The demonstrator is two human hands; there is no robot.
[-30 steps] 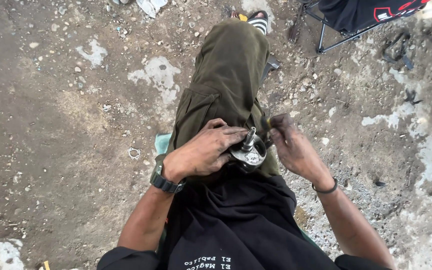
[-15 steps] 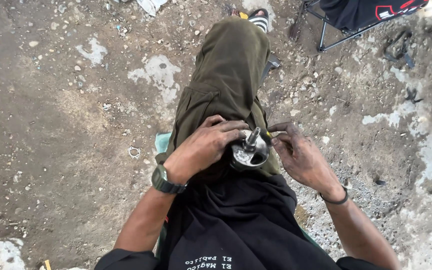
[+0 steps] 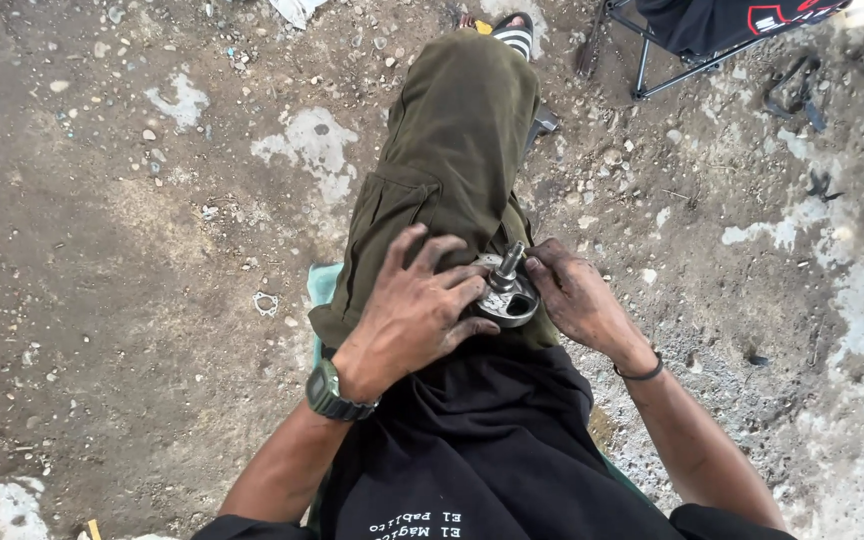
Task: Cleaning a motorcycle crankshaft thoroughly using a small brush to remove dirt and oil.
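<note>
The left hand [image 3: 414,308] presses the round metal part [image 3: 505,296] on the thigh, the right hand [image 3: 574,298] pinches its rim, and its threaded stud [image 3: 510,262] still stands in place.

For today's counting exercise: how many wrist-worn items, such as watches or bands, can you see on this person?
2. A dark green watch sits on the left wrist, below the left hand. A thin black band circles the right wrist, below the right hand. None seem hidden.

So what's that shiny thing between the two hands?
In the head view, a round metal part with a short shaft sticking up sits on the lap, between the left hand and the right hand. Both hands touch it.
</note>
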